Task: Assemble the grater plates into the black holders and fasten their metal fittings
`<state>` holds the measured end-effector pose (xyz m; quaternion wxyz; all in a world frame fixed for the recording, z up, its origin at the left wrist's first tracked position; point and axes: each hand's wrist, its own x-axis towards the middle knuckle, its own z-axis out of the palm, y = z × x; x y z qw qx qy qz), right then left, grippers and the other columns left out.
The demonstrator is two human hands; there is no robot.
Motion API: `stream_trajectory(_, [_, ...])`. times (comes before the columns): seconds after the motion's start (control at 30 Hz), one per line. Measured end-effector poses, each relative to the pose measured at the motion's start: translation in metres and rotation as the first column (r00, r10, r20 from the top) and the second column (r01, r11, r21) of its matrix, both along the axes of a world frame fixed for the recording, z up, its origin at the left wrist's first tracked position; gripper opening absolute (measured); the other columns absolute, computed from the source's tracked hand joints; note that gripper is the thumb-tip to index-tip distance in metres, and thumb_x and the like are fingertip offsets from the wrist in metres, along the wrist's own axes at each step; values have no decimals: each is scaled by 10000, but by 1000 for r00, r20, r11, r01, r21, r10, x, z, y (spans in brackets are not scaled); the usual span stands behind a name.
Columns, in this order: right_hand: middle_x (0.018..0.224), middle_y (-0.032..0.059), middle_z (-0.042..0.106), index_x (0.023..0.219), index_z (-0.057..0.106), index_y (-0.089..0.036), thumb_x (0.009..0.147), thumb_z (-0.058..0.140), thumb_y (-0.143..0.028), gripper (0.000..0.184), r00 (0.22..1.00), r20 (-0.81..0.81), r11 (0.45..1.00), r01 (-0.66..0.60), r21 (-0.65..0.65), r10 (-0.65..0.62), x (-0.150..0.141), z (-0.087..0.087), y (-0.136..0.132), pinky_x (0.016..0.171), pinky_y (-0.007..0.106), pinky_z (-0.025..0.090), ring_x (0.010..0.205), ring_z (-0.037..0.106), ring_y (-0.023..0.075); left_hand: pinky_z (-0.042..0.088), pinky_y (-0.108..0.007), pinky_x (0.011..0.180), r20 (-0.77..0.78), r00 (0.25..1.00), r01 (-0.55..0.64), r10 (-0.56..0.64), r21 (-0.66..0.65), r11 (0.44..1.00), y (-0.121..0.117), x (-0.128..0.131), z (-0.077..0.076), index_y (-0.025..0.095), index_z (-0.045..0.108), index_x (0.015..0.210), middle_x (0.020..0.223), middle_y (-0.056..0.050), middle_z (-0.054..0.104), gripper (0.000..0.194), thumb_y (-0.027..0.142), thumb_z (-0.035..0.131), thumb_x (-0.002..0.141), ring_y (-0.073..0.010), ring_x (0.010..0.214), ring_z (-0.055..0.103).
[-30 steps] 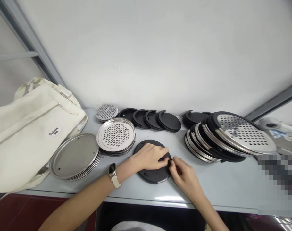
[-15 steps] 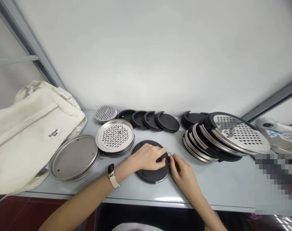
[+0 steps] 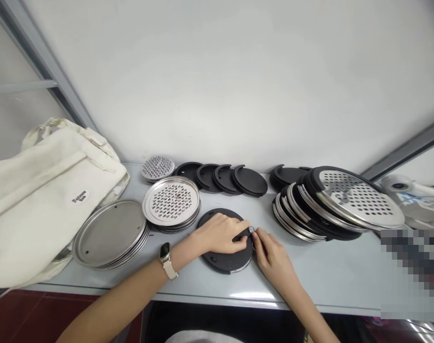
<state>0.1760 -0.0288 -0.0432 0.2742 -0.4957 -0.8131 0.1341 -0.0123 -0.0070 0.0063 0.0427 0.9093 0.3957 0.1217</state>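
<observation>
A black round disc [image 3: 226, 262] with a bit of shiny metal rim lies flat on the bench in front of me. My left hand [image 3: 222, 233], a watch [image 3: 167, 260] on its wrist, rests across it, thumb and forefinger pinched on a small black piece at the disc's right edge. Just beside that, my right hand [image 3: 272, 250] is closed, thumb and fingertips on a small metal ring [image 3: 251, 229]. The fingers partly cover the ring and the black piece.
Left stand stacks of plain metal discs [image 3: 109, 233] and grater discs [image 3: 171, 200], beside a cream bag [image 3: 52, 190]. Black holders [image 3: 250, 182] line the wall. A leaning pile of black-rimmed graters [image 3: 363, 195] stands right. The grey bench's front edge [image 3: 220, 301] runs near me.
Both hands stay at the disc, with only a very slight shift of the fingers around the ring. The view has moved a little.
</observation>
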Motion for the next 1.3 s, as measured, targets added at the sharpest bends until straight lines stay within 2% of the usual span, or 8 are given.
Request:
stream_trajectory(0.13, [631, 2, 484, 759, 406, -222, 971, 318, -282, 237, 1000, -13, 1000, -3, -6, 3, -1, 1, -1, 584, 283, 355, 612, 481, 175, 400, -272, 561, -11, 1000, -9, 9, 3, 1000, 0, 0, 0, 187, 498, 913, 765, -24, 649, 159, 333, 459, 864, -196, 653, 630])
stream_trajectory(0.4, [653, 11, 508, 796, 440, -218, 966, 330, -276, 211, 999, -50, 999, -17, -42, 15, -1, 2, -1, 596, 288, 371, 628, 493, 180, 407, -254, 578, 17, 999, 38, -38, 8, 999, -2, 0, 3, 227, 497, 1140, 824, -20, 652, 264, 298, 419, 899, -183, 689, 640])
stream_trajectory(0.63, [636, -6, 478, 749, 392, -225, 956, 353, -297, 222, 996, -91, 993, -18, -117, 7, -2, 4, -5, 572, 271, 364, 612, 480, 165, 392, -254, 565, 23, 999, 37, -37, 18, 999, -1, -1, 1, 223, 524, 1084, 814, -14, 649, 227, 305, 427, 896, -176, 676, 633])
stream_trajectory(0.9, [606, -23, 431, 732, 368, -231, 938, 369, -309, 220, 997, -80, 993, 2, -117, -11, -4, 8, -7, 534, 261, 352, 579, 455, 157, 381, -257, 556, 16, 999, 34, -34, -5, 999, -1, 0, 4, 206, 517, 983, 778, -12, 630, 158, 308, 437, 893, -172, 657, 618])
stream_trajectory(1.3, [617, -35, 429, 749, 358, -234, 954, 366, -322, 224, 991, -134, 987, -21, -161, -1, -4, 7, -9, 545, 255, 347, 555, 440, 141, 381, -247, 584, 1, 1000, 23, -23, -16, 1000, -1, 0, 2, 206, 517, 953, 775, -16, 626, 151, 323, 448, 889, -172, 667, 610])
